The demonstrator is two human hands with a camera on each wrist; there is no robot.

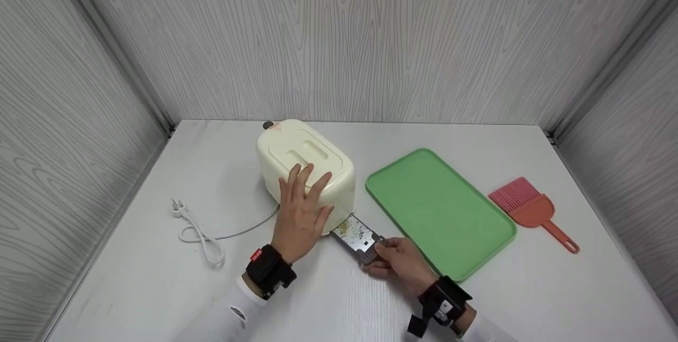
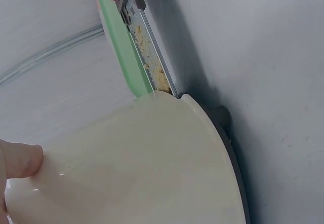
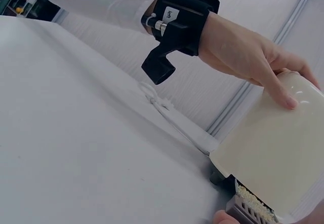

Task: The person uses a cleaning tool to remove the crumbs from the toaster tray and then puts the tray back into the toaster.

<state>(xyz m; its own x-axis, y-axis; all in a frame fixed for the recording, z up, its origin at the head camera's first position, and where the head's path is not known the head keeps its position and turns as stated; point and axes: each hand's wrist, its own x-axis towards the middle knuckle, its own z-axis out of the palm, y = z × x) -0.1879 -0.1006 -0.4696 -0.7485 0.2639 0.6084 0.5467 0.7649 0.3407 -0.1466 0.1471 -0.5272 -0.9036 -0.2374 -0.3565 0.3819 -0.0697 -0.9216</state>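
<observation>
A cream toaster (image 1: 339, 183) with a lid over its top stands left of the table's middle. My left hand (image 1: 301, 215) rests on its near end with fingers spread over the lid, the thumb (image 3: 283, 96) lying along the side. Out of the toaster's base sticks a metal crumb tray (image 1: 354, 232), strewn with yellowish crumbs (image 2: 144, 46). My right hand (image 1: 402, 262) pinches the tray's dark outer end between thumb and fingers. The tray's inner part is hidden inside the toaster.
Right of the toaster lies a green tray (image 1: 439, 209). Farther right, a pink-bristled brush (image 1: 516, 194) sits with an orange-red dustpan (image 1: 537, 212). A white power cord with its plug (image 1: 180, 208) lies to the left. Grey wood-grain walls (image 1: 360, 40) bound the table.
</observation>
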